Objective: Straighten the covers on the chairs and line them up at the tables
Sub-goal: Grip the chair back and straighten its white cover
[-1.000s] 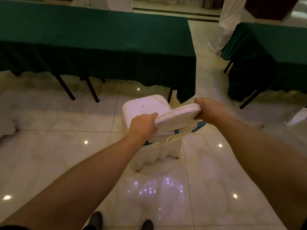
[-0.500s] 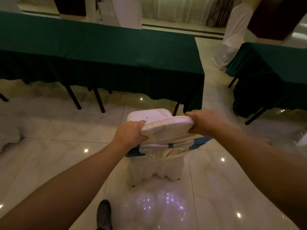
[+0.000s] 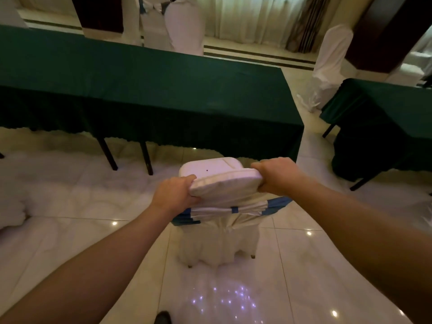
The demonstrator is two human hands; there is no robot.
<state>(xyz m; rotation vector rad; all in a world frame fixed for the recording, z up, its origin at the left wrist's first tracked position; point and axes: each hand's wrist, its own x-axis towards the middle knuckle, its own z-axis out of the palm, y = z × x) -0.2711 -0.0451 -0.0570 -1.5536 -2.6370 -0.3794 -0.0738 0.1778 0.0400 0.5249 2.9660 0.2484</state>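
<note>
Our left hand grips the left corner of the chair back, with the fingers curled over the top edge and onto the far side, so we see mostly the knuckles. Our right hand grips the right corner in the same way, its fingers wrapped around the padded edge. Both hands touch the white cover, which lies over the whole chair and falls in folds to the floor. The top edge of the back looks a little tilted, the right corner higher in the picture than the left.

A blue sash goes around the back just below our hands, and the cloth is gathered at the middle. The seat, also white, shows beyond the back, with a small dark spot on it. The chair stands on the shiny tiled floor, facing a long surface with a dark green cloth, near its right end. The front of the seat is close to the hanging edge of the cloth, but we cannot tell if they touch.

A second green surface stands to the right, well apart. Behind the long surface there are more white covered chairs and pale curtains. At the bottom edge a dark shoe is partly seen.
</note>
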